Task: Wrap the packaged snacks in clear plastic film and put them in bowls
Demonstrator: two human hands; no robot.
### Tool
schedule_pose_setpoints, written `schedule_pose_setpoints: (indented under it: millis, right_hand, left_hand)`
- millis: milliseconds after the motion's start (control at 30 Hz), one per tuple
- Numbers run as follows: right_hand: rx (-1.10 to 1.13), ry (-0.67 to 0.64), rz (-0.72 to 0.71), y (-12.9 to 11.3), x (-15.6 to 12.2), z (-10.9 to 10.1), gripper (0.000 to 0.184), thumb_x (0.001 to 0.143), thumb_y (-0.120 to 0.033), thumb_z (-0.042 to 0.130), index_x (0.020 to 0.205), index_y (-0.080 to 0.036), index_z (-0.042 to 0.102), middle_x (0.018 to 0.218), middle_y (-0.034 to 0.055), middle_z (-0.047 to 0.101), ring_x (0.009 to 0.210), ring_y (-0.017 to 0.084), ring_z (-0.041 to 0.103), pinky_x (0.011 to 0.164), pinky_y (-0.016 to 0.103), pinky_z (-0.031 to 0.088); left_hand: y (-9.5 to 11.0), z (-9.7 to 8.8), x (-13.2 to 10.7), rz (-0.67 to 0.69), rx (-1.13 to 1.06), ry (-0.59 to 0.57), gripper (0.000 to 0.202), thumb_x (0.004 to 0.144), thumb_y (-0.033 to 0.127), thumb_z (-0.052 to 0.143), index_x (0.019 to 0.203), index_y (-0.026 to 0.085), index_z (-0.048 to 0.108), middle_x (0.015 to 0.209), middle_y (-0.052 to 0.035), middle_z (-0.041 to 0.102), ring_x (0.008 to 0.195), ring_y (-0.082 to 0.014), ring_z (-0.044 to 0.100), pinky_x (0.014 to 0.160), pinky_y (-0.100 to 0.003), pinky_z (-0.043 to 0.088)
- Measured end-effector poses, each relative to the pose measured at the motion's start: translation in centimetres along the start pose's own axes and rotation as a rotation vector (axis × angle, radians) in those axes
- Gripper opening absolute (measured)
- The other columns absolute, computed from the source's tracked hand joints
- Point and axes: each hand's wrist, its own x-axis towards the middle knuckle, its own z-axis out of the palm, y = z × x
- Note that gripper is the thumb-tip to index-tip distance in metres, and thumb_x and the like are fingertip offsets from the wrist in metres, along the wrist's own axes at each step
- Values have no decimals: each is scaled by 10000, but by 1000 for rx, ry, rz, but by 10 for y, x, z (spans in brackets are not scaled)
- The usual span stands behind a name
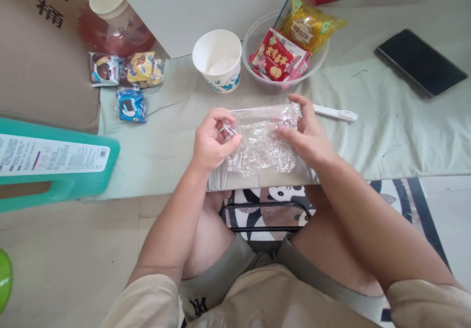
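A crinkled clear plastic bag (262, 141) lies near the front edge of the cloth-covered table (165, 146). My left hand (211, 139) is closed, pinching the bag's left edge between thumb and fingers. My right hand (307, 134) grips the bag's right side, fingers curled over its top right corner. Just behind the bag stand a white paper cup (218, 59) and a clear bowl (320, 58) full of snack packets (279, 58).
A white pen-like tool (335, 114) lies right of my right hand. A dark phone (419, 63) rests at the far right. Several small snack packets (127, 80) sit at the back left, by a second cup (107, 2). A green stool (55, 164) stands left.
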Motion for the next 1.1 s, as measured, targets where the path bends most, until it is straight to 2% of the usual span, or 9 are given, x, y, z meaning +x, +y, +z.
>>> schedule_pose_setpoints:
  millis: [133, 267, 400, 533, 700, 800, 900, 1000, 1100]
  right_hand:
    - [-31, 53, 0, -5, -1, 2, 725, 769, -358, 793, 1401, -321, 440, 974, 13, 719, 783, 185, 689, 748, 370, 591]
    - [14, 120, -25, -9, 1, 3, 655, 786, -440, 774, 1365, -337, 485, 1032, 26, 722, 821, 185, 694, 781, 388, 600]
    - [108, -23, 70, -13, 1, 3, 490, 745, -551, 807, 1097, -262, 626, 947, 29, 727, 831, 193, 704, 763, 364, 594]
    - [-60, -179, 145, -19, -5, 3, 307, 796, -468, 787, 872, -200, 658, 692, -6, 664, 600, 118, 590, 577, 270, 483]
    - [63, -104, 129, -23, -9, 5, 382, 824, -448, 711, 1154, -279, 621, 514, -103, 491, 425, 114, 450, 436, 256, 342]
    - [160, -2, 107, -24, -8, 5, 239, 735, -426, 720, 900, -270, 645, 581, -56, 538, 487, 118, 471, 469, 272, 376]
    - [186, 17, 99, -25, -7, 3, 239, 730, -478, 656, 742, -241, 624, 692, 15, 615, 545, 131, 496, 497, 296, 392]
    - [32, 29, 62, -25, -9, 0, 368, 839, -566, 553, 721, -227, 637, 683, 36, 593, 552, 133, 480, 515, 303, 389]
    - [-105, 61, 70, -22, -8, 0, 255, 772, -455, 733, 849, -244, 612, 628, -28, 511, 525, 117, 434, 511, 285, 356]
  left_hand:
    - [4, -1, -2, -333, -332, -149, 621, 637, 393, 903, 1179, 304, 611, 1125, -49, 695, 1084, -248, 708, 841, -341, 576]
    - [-1, 1, -3, -641, -350, -395, 548, 643, 434, 922, 1077, 189, 695, 1030, -104, 774, 914, -239, 762, 826, -365, 610]
    - [-5, 8, -4, -513, -225, -250, 355, 681, 371, 893, 920, 164, 731, 904, -63, 798, 741, -160, 738, 734, -288, 612]
    - [-4, 8, -2, -495, -165, -202, 291, 731, 367, 822, 943, 185, 740, 715, -17, 756, 569, -134, 685, 542, -234, 555]
    - [6, -3, 2, -512, -202, -174, 255, 707, 338, 782, 930, 228, 728, 489, 68, 569, 386, -92, 508, 397, -210, 439]
    - [11, -7, 5, -484, -285, -120, 127, 680, 294, 751, 740, 217, 670, 500, 56, 526, 424, -89, 510, 423, -215, 456]
    - [9, -8, 10, -528, -309, -141, 209, 754, 366, 657, 632, 200, 619, 560, 9, 563, 478, -106, 554, 447, -234, 478]
    - [4, -6, 12, -537, -289, -146, 260, 786, 397, 660, 640, 191, 595, 604, 4, 563, 512, -96, 560, 460, -219, 466]
    - [0, -4, 11, -452, -261, -119, 235, 646, 192, 772, 724, 194, 550, 722, 45, 568, 577, -61, 584, 506, -183, 457]
